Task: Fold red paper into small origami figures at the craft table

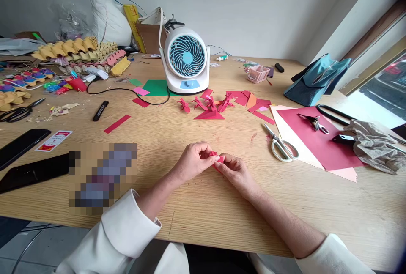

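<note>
Near the middle of the wooden table (152, 138), my left hand (193, 162) and my right hand (238, 174) meet over a small piece of red paper (217, 158). Both hands pinch it between thumb and fingers, which partly cover it, so its exact shape is hard to make out. Beyond my hands, several folded red paper figures (211, 104) stand around a flat red paper triangle (209, 115). Red and orange paper scraps (250, 100) lie to their right.
A white fan (187, 60) stands at the back. Scissors (282, 147) lie right of my hands, beside a large red sheet (317, 138). Leftward are a black marker (100, 110), a red strip (117, 124), dark phones (34, 171) and egg cartons (76, 50).
</note>
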